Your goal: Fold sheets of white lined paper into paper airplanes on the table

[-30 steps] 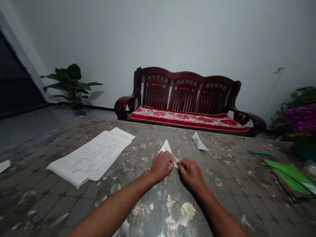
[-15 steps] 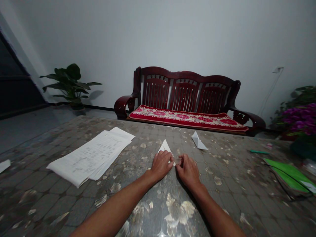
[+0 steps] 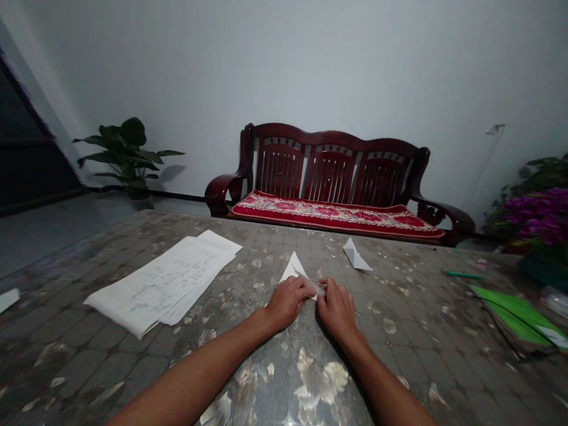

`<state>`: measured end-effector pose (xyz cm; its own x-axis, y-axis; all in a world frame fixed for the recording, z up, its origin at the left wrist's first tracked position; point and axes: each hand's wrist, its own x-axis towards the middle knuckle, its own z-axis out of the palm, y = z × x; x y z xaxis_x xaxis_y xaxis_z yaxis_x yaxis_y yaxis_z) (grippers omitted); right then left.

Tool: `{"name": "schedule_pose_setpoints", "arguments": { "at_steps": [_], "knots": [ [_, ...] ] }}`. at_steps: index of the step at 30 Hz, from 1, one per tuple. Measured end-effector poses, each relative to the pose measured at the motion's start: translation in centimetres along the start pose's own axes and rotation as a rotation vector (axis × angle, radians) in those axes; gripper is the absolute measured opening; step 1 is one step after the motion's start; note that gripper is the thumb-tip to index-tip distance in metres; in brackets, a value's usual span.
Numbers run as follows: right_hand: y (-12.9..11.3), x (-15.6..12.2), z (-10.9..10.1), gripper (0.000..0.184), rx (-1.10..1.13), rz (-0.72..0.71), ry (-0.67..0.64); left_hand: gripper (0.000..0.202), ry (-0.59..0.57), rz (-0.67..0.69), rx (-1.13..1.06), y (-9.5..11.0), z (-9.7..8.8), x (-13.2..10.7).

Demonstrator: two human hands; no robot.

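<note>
Left hand [image 3: 287,302] half-closed, fingers pinching folded white paper [image 3: 295,270] on worktop [image 3: 399,361]; right hand [image 3: 337,307] curled, fingertips on its near corner. Second paper fold [image 3: 354,255] lies beyond, apart.

We record a stack of papers [image 3: 162,278] on the left of the desk [image 3: 412,355], a folded paper [image 3: 293,271] at centre, and a second folded paper [image 3: 354,255] behind it. To the right lie a pen [image 3: 464,274] and, nearer us, a notebook [image 3: 515,322]. Behind the desk stands a wooden bench [image 3: 331,160], with a potted plant [image 3: 126,157] to its left and a flowering plant [image 3: 539,216] to its right.
</note>
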<state>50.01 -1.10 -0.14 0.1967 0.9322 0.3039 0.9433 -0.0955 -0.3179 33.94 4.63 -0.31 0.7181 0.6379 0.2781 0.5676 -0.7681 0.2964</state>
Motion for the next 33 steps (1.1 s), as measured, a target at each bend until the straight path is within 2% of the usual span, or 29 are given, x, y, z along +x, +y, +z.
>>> {"name": "schedule_pose_setpoints", "arguments": {
  "at_steps": [4, 8, 22, 27, 33],
  "knots": [
    [0.2, -0.1, 0.1, 0.028, 0.016, 0.006, 0.015, 0.03, -0.059, 0.138, 0.126, -0.1, -0.9, -0.8],
    [0.2, -0.3, 0.0, 0.027, 0.011, -0.011, 0.022, 0.03, -0.076, 0.197, 0.195, 0.3, -1.7, -1.0],
    [0.4, -0.6, -0.7, 0.024, -0.02, -0.073, -0.005, 0.032, -0.007, 0.069, 0.261, 1.3, -1.2, -1.1],
    [0.5, -0.8, -1.4, 0.019, -0.065, -0.142, -0.062, 0.027, 0.022, 0.023, 0.275, 1.6, -0.7, -1.3],
    [0.7, -0.8, -2.2, 0.022, -0.123, -0.244, -0.119, 0.023, 0.01, 0.047, 0.113, -0.3, -1.9, -2.0]
  ]
}}
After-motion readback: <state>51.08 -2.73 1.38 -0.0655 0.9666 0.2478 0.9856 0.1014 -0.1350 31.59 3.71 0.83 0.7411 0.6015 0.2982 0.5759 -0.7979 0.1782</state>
